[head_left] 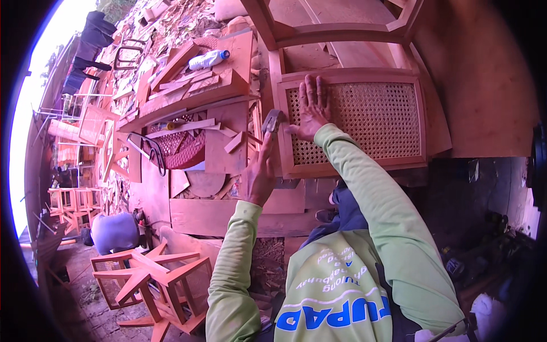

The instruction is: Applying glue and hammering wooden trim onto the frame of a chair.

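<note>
My left hand [260, 168] holds a grey metal tool [272, 121], perhaps a hammer, upright beside the left edge of a wooden seat frame [421, 119]. Its index finger runs up along the tool. My right hand [312, 111] lies with fingers spread on the woven cane panel [376, 122] inside that frame, near its left side. Beyond the panel rises more wooden chair framework [336, 35], resting on a wide wooden work surface [478, 97].
Scrap boards [182, 85], a plastic bottle [208, 60] and a red mesh piece [185, 148] with a black strap cover the left bench. Below left lie stacked wooden chair frames [159, 279] and a pale rounded object [114, 232]. More frames [71, 202] stand farther left, among wood debris.
</note>
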`<state>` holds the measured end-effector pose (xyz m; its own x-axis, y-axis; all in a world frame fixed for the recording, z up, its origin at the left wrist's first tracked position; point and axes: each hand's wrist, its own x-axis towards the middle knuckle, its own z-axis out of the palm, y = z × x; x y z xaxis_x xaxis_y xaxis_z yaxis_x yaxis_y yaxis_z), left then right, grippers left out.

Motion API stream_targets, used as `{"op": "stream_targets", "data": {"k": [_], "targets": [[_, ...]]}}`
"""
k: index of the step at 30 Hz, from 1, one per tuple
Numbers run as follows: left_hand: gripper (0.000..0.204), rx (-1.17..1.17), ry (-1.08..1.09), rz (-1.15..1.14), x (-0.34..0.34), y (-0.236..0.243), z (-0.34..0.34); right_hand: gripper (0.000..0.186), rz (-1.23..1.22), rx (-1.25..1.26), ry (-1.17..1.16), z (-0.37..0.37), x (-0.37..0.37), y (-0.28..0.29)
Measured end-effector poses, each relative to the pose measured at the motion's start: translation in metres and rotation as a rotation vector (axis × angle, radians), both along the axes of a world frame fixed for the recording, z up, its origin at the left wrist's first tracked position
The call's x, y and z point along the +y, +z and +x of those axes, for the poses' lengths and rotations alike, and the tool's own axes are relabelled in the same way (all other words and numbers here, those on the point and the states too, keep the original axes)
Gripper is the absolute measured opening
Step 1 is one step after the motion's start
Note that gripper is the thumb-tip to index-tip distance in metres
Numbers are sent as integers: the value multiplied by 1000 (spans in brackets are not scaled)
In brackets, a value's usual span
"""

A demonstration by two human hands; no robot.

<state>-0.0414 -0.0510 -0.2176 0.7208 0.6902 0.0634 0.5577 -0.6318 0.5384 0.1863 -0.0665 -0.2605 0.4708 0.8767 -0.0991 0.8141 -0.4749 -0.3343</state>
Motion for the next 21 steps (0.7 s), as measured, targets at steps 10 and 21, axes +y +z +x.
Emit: {"op": "stream_targets", "data": {"k": [10,21], "targets": [[64,-148,-28,154,-66,-13,-66,142,-34,-40,13,4,1,0],[70,21,-9,81,-83,-22,-76,143,-44,-80,5,5,3,2]]}}
